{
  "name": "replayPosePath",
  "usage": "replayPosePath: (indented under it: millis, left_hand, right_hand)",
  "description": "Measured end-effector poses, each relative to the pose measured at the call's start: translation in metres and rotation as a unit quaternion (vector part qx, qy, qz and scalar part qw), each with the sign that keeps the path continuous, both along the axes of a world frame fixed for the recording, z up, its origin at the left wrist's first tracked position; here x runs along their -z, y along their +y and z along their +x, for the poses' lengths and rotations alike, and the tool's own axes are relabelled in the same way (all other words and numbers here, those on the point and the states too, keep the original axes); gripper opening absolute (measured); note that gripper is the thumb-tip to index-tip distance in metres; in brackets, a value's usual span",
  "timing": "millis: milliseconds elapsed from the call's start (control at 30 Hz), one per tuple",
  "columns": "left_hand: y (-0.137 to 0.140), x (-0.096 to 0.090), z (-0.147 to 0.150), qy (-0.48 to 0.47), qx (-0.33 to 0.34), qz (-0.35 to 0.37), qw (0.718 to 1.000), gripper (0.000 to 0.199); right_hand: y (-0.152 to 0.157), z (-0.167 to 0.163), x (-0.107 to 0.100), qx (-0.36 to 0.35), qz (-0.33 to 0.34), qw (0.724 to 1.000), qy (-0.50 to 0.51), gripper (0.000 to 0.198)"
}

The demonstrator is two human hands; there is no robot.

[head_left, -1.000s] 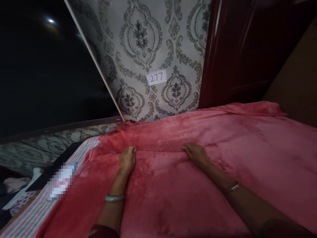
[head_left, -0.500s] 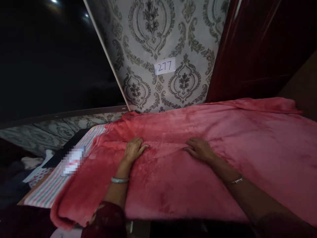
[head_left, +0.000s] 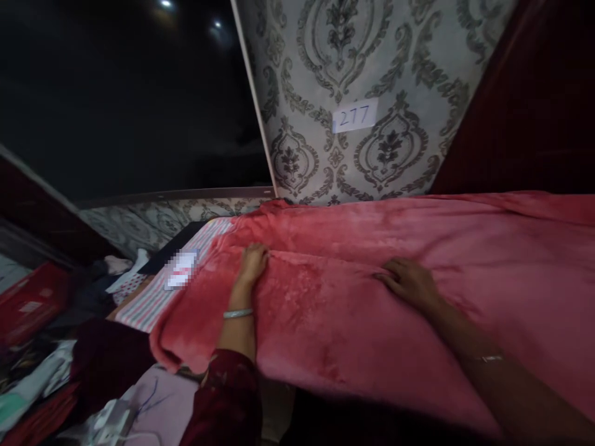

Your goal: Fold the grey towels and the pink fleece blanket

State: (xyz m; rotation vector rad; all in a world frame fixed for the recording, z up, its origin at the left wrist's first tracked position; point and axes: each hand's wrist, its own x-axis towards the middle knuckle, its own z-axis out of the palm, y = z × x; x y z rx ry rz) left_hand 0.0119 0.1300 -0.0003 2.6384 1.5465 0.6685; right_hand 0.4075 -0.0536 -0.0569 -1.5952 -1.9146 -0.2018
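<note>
A fluffy red-pink blanket (head_left: 325, 322) lies spread over a long surface, with a raised crease running between my two hands. My left hand (head_left: 255, 263), a pale bangle on its wrist, is closed on the crease on the left part of the blanket. Farther right, my right hand (head_left: 411, 282) is closed on the same crease, thumb pointing left. A thin bracelet shows on that wrist. The fingertips of both hands are partly sunk in the pile. Under the blanket's left end shows a striped cloth (head_left: 153, 303), with a blurred white packet (head_left: 182, 269) on it.
A large dark screen (head_left: 139, 105) stands behind on the left. Patterned wallpaper bears a paper label (head_left: 355, 116) reading 277. At lower left are a red box (head_left: 35, 300), clothes and a white power strip (head_left: 111, 421) with cables. A dark red panel (head_left: 525, 124) rises at right.
The view has swung left, bringing the red box and power strip into sight. My hands are farther apart along the crease, and my left hand's thumb has drawn in.
</note>
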Motion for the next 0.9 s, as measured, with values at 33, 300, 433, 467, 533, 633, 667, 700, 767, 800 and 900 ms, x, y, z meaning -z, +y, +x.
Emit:
replayPosePath:
  millis: [33, 300, 433, 467, 533, 633, 667, 700, 767, 800, 900]
  left_hand:
    - [0.002, -0.001, -0.001, -0.016, -0.003, 0.009, 1.000, 0.011]
    - [0.022, -0.007, -0.006, -0.161, -0.033, 0.139, 0.977, 0.006]
    - [0.016, -0.016, -0.003, -0.178, -0.054, 0.168, 0.968, 0.011]
    - [0.015, -0.017, -0.002, -0.180, -0.061, 0.172, 0.967, 0.012]
    - [0.014, -0.020, 0.000, -0.183, -0.073, 0.178, 0.964, 0.014]
    - [0.013, -0.022, 0.002, -0.181, -0.088, 0.186, 0.962, 0.014]
    - [0.013, -0.022, 0.002, -0.179, -0.088, 0.189, 0.961, 0.014]
    - [0.013, -0.023, 0.002, -0.178, -0.087, 0.191, 0.961, 0.014]
    - [0.011, -0.024, 0.002, -0.177, -0.083, 0.197, 0.961, 0.014]
    - [0.010, -0.025, 0.002, -0.179, -0.083, 0.200, 0.960, 0.014]
    - [0.008, -0.026, 0.002, -0.183, -0.085, 0.203, 0.958, 0.014]
  right_hand:
    - [0.000, 0.001, -0.002, -0.006, -0.003, 1.000, -0.001, 0.035]
    - [-0.022, 0.083, -0.012, 0.040, -0.022, 0.999, -0.007, 0.027]
    - [-0.052, 0.135, -0.007, 0.100, -0.022, 0.995, 0.021, 0.033]
    - [-0.058, 0.145, -0.005, 0.108, -0.021, 0.994, 0.026, 0.035]
    - [-0.067, 0.160, -0.002, 0.115, -0.021, 0.993, 0.028, 0.038]
    - [-0.070, 0.173, 0.001, 0.117, -0.023, 0.993, 0.024, 0.042]
    - [-0.068, 0.175, 0.002, 0.118, -0.025, 0.992, 0.024, 0.043]
    - [-0.066, 0.177, 0.002, 0.118, -0.029, 0.992, 0.025, 0.043]
    - [-0.061, 0.181, 0.002, 0.114, -0.045, 0.992, 0.025, 0.042]
    - [-0.058, 0.182, 0.002, 0.112, -0.055, 0.992, 0.025, 0.042]
    - [-0.051, 0.186, 0.001, 0.111, -0.075, 0.990, 0.038, 0.046]
